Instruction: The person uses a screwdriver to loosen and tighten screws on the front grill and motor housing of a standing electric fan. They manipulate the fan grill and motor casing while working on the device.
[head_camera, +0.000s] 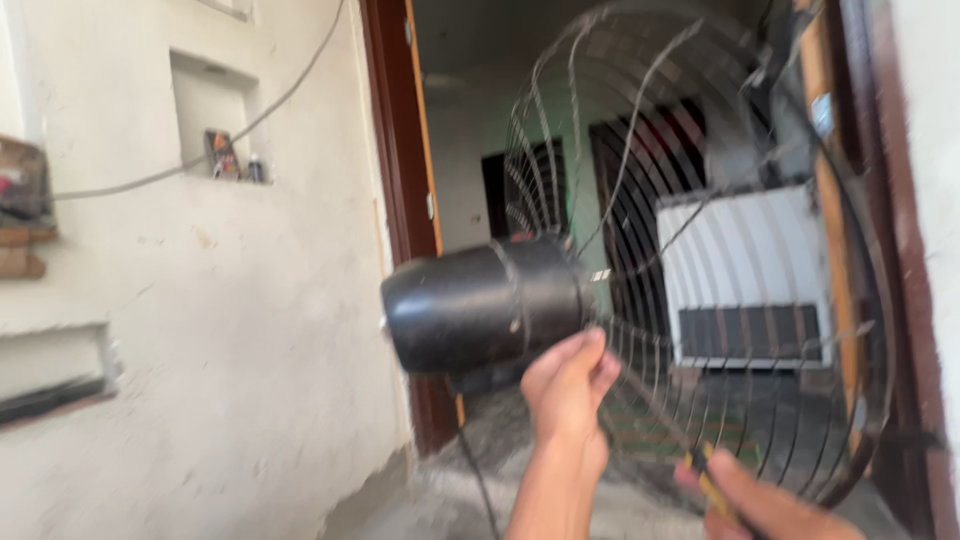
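A large fan with a black cylindrical motor housing (480, 305) and a round wire guard (700, 250) is lifted up in front of a doorway. My left hand (565, 385) grips the fan where the motor meets the wire guard, just below the housing. My right hand (760, 505) at the bottom edge is closed on a thin tool with a yellow and black handle (712, 490), its tip reaching toward the lower guard. A black cord (478, 475) hangs down from the motor. The picture is motion-blurred.
A rough white wall (250, 330) with a niche holding small items (225, 155) fills the left side. A brown door frame (400, 180) borders the dim doorway. Behind the guard are a white louvred box (745, 275) and a dark barred door (640, 200). A cable (180, 170) runs along the wall.
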